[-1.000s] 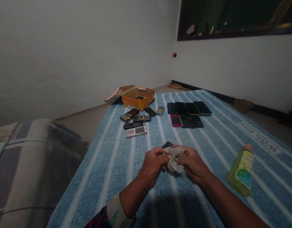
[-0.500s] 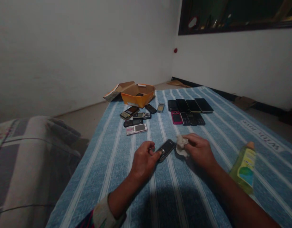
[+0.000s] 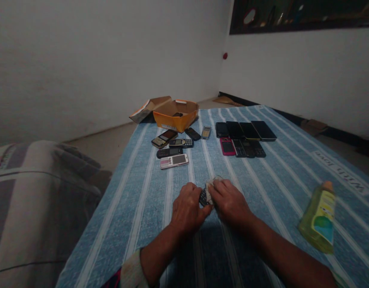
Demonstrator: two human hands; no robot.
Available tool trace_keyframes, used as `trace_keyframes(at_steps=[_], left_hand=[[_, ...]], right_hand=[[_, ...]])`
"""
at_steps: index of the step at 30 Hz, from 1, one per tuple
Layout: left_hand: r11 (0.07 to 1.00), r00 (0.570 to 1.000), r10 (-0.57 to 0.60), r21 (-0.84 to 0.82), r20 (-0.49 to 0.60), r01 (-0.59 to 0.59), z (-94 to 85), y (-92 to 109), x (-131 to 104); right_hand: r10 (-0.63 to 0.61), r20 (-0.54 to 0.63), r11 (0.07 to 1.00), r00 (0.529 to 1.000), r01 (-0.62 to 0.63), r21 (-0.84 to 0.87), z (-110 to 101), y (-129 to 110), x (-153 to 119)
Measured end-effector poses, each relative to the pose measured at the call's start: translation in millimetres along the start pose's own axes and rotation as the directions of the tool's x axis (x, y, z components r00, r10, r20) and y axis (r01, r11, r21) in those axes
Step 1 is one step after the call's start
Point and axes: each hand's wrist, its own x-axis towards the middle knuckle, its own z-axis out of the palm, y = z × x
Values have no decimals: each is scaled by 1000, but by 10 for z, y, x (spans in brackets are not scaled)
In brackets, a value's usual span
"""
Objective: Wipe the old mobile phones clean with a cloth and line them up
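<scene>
At two o'clock from your left hand (image 3: 188,206), the phone (image 3: 204,198) seems to point to one o'clock. That hand curls round its edge; your right hand (image 3: 230,200) pinches the cloth (image 3: 210,189) over it.

free striped cloth (image 3: 271,188) lies between right fingers (image 3: 220,187) and obstructing bottle (image 3: 318,218).

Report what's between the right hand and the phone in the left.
A pale cloth, under the right hand and over part of the dark phone; the head view shows it. Direct fingertip contact is hidden.

Striped cloth (image 3: 136,208); phones (image 3: 174,161), box (image 3: 180,124), bottle (image 3: 318,218) atop
</scene>
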Motion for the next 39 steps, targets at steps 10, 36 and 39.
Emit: trace_keyframes(at_steps=[10,36,39], left_hand=[[1000,1000,-25,-1,-10,25,3,8,-14],[1000,998,10,15,-55,-9,45,-41,-26],[999,995,41,15,-89,-40,75,-64,-35]], right_hand=[[163,3,983,987,-162,-91,-41,275,54],[94,-89,982,992,-108,-157,1,180,-182],[-12,-156,986,988,-14,-163,62,30,-199]])
